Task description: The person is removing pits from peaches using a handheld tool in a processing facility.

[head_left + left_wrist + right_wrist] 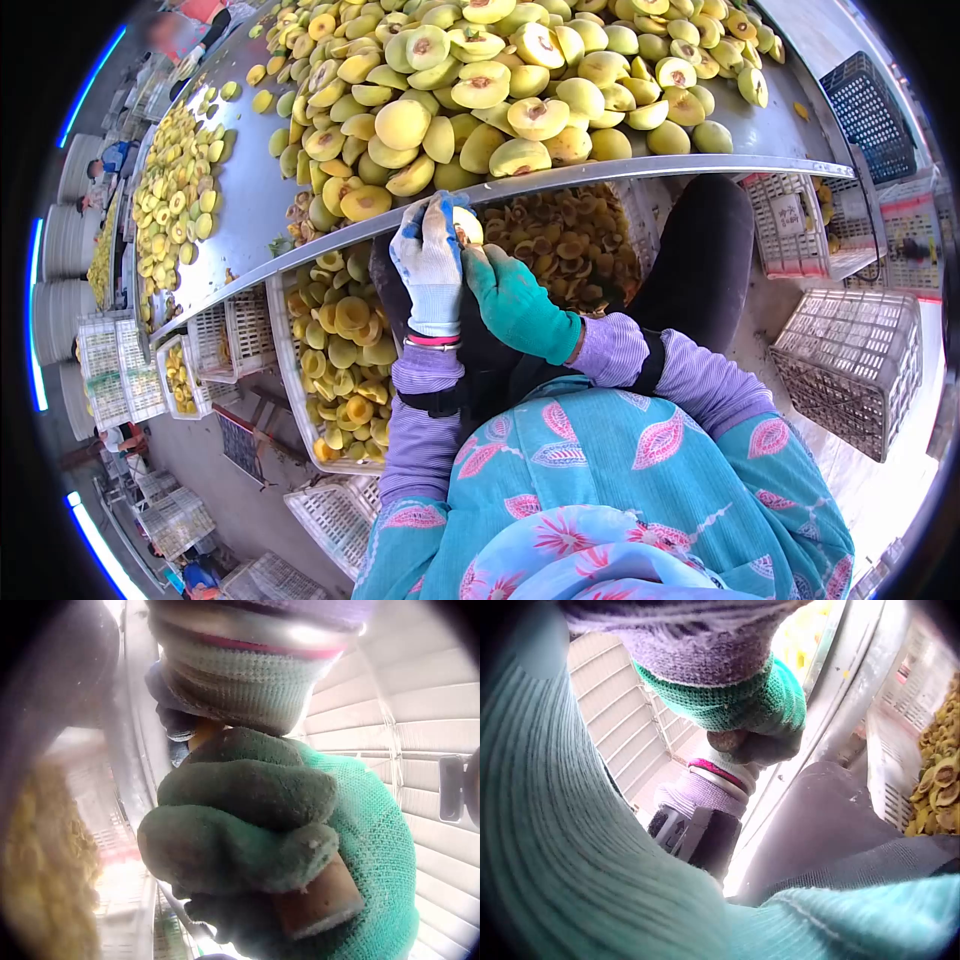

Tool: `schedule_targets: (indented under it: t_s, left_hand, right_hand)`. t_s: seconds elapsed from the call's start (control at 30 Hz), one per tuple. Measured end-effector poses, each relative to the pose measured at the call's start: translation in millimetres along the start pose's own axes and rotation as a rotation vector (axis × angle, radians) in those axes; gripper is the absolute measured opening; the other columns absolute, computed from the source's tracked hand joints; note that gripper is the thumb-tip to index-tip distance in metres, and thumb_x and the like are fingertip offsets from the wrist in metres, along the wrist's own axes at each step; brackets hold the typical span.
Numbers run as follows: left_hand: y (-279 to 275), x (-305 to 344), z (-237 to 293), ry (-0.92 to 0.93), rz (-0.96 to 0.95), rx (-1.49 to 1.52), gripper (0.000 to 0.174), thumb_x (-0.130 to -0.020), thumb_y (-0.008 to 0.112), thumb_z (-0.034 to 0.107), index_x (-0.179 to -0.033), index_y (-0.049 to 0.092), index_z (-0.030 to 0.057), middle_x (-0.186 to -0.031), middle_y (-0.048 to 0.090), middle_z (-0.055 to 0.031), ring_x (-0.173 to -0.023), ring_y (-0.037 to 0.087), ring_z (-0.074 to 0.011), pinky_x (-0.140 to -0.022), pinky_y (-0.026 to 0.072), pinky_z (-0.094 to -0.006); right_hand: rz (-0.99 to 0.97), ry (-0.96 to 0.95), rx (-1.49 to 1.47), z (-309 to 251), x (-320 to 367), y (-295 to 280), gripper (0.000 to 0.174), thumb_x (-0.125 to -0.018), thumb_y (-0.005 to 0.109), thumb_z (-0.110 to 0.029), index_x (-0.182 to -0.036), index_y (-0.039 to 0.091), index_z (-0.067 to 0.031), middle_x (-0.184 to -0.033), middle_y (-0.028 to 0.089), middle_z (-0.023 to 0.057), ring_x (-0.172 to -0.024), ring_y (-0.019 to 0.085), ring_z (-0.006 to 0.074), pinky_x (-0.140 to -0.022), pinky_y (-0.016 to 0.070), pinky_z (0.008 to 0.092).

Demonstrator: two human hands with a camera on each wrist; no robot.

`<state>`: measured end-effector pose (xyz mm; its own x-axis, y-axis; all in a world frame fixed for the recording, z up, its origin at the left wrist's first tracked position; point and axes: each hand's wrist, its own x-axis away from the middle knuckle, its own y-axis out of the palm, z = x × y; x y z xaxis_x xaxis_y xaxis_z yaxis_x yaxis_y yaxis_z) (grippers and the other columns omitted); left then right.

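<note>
My left hand (428, 250), in a white glove with blue patches, grips a cut peach (466, 226) just below the table's front edge in the head view. Right beside it, my right hand (520, 305) wears a green glove. In the left wrist view its fingers (240, 847) curl round a wooden handle (322, 900) whose blunt end sticks out. The working end of this tool is hidden behind the hands. Above the hands, a large heap of yellow-green peach halves (480, 85) lies on the metal table (245, 150).
Below the table edge, a crate (290, 370) of scooped peach pieces stands left of my legs. Brown-yellow pieces (570, 240) fill the space between my knees. Stacked crates (855, 360) stand on the right, and a dark crate (868, 115) lies farther back.
</note>
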<state>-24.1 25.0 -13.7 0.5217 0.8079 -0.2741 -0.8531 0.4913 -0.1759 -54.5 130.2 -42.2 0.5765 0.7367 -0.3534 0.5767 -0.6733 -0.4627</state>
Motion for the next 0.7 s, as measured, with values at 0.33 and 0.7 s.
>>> schedule_targets:
  t_s: [0.33, 0.7]
  left_hand:
    - [-2, -4, -3, 0.274, -0.02, -0.229, 0.025, -0.093, 0.053, 0.02, -0.097, 0.062, -0.0034, -0.08, 0.066, -0.0063, -0.064, 0.055, -0.0094, -0.058, 0.0449, -0.0234]
    - [-4, -2, -2, -0.018, -0.094, -0.055, 0.025, -0.093, 0.054, 0.019, -0.093, 0.064, -0.004, -0.082, 0.067, -0.0075, -0.067, 0.059, -0.0109, -0.06, 0.0478, -0.0243]
  right_hand:
    - [0.105, -0.016, -0.039, 5, -2, 15, 0.017, -0.094, 0.048, -0.011, -0.102, 0.052, 0.0034, -0.083, 0.052, 0.0176, -0.07, 0.055, 0.0341, -0.055, 0.0433, 0.0417]
    - [0.008, 0.198, -0.253, 4, 1, 11, 0.029, -0.098, 0.042, -0.028, -0.098, 0.053, -0.002, -0.068, 0.051, 0.0129, -0.057, 0.054, 0.0296, -0.049, 0.0423, 0.0403]
